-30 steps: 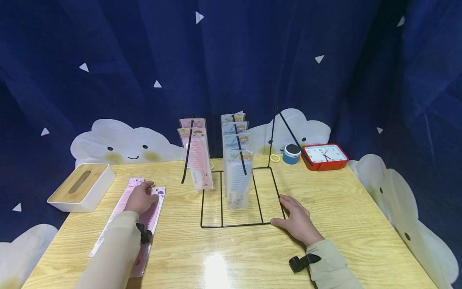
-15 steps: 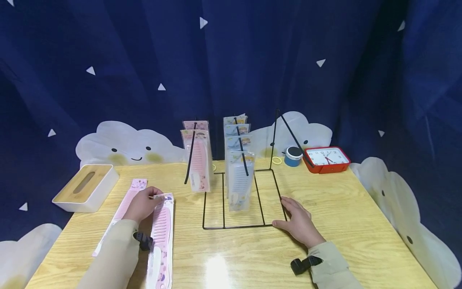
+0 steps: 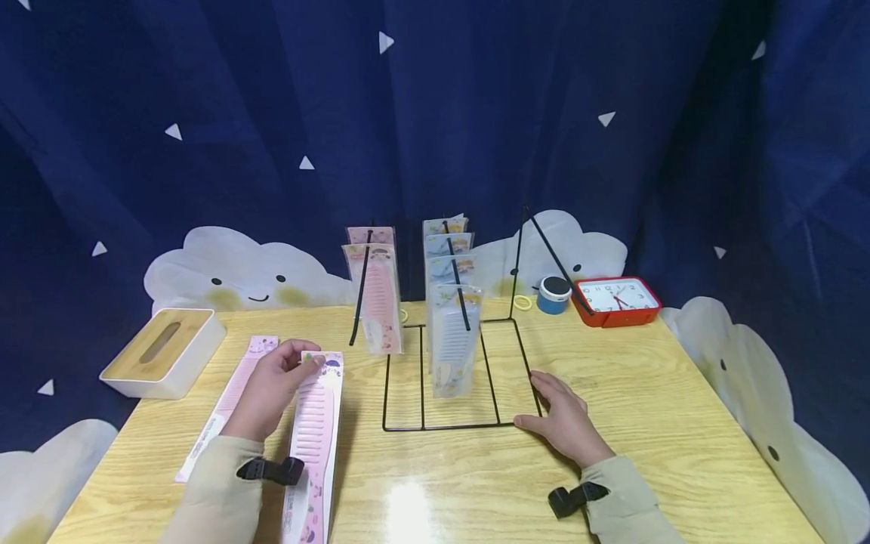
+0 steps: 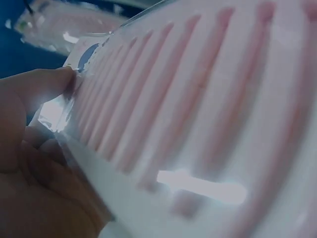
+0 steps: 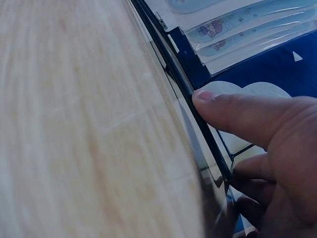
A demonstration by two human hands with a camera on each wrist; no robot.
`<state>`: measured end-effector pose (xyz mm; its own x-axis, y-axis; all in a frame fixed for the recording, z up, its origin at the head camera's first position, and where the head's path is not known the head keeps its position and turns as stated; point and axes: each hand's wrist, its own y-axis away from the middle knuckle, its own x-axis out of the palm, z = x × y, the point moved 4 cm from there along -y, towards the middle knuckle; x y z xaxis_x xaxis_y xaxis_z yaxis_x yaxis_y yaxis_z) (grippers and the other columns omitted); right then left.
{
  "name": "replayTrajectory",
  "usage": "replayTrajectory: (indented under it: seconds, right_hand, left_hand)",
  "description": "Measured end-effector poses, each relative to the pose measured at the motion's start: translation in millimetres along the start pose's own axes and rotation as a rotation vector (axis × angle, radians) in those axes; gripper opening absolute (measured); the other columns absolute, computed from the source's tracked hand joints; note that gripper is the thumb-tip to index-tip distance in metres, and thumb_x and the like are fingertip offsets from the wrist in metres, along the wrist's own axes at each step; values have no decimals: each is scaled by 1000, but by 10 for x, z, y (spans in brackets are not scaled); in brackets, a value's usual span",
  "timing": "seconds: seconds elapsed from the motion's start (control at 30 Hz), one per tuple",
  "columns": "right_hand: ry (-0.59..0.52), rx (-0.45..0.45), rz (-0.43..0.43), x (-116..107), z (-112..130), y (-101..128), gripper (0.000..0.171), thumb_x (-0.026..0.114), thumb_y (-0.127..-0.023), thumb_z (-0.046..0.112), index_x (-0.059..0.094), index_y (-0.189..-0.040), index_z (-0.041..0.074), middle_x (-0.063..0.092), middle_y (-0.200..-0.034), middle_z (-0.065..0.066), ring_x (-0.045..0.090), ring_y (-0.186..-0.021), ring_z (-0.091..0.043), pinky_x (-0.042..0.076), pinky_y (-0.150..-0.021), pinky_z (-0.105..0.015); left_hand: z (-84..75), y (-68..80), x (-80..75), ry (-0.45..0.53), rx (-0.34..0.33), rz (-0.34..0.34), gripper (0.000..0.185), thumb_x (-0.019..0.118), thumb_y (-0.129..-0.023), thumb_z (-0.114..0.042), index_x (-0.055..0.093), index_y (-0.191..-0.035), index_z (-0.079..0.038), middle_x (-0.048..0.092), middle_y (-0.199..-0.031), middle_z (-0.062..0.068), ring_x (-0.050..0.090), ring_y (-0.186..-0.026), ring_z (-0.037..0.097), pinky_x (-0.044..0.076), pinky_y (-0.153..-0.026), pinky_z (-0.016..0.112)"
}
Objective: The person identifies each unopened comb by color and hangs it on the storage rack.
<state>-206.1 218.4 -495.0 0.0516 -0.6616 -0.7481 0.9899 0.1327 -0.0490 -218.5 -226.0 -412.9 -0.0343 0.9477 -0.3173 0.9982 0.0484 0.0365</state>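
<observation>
- The pink wide-toothed comb in its clear plastic packet (image 3: 314, 438) is off the table at its top end, left of and in front of the black wire display rack (image 3: 457, 378); its lower end runs down toward the person's sleeve.
- The left hand (image 3: 272, 387) holds this packet near its printed header, thumb and fingers pinched on the edge; the left wrist view shows a fingertip pressed on the clear plastic just beside the comb's teeth (image 4: 163, 114).
- The right hand (image 3: 560, 419) lies flat at the rack's front right corner, fingers straight and relaxed, gripping nothing; in the right wrist view the thumb (image 5: 237, 114) touches the black base wire (image 5: 190, 94), apparently steadying the rack.
- On the rack, the left arm carries two pink comb packets (image 3: 375, 302) and the middle arm four blue-white comb packets (image 3: 450, 332); the right arm (image 3: 553, 257) is bare.
- A second pink comb packet (image 3: 231, 400) lies flat on the yellow wooden table (image 3: 646, 423), further left of the rack than the held one.
- Judging from this, hanging is partly done: six packets are up, one is in hand and not yet on a hook, one waits.
- Further left of the rack sits a white tissue box with a wooden lid (image 3: 161, 351); behind its right side are a small blue round tin (image 3: 553, 295), a yellow ring (image 3: 521, 302) and a red-framed clock (image 3: 615, 298).
</observation>
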Motion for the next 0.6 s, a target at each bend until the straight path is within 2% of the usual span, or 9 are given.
replayTrajectory:
  seconds: [0.17,0.33,0.47,0.6]
  right_hand:
    - [3,-1,-1,0,3,-4,85,82,-83,31,42,-148,-6,38,-154,-26,28,-144,-46,18,-105,-65]
    - [3,0,3,-3,0,-2,85,82,-84,31,42,-148,-6,38,-155,-26,27,-144,-47,18,-105,-65]
    - [-3,3,5,-2,-8,-6,85,82,-84,32,42,-149,-6,37,-155,-26,27,-144,-47,17,-106,-65]
    - [-4,1,6,5,-3,-8,85,82,-84,31,41,-149,-6,37,-155,-26,27,-144,-47,17,-106,-66]
  left_hand:
    - [-206,177,71,104,74,4,25,68,-97,-16,61,-114,2,38,-81,0,37,-81,14,38,-66,26]
    - [-417,358,137,140,216,-4,18,65,-99,-14,64,-107,3,46,-76,-1,40,-73,13,37,-60,25]
    - [-594,482,206,206,318,-9,12,62,-99,-8,65,-103,3,53,-77,-1,44,-70,11,39,-60,23]
    - [-795,609,264,203,414,-16,6,61,-98,-2,66,-100,0,54,-76,-2,41,-66,11,36,-58,27]
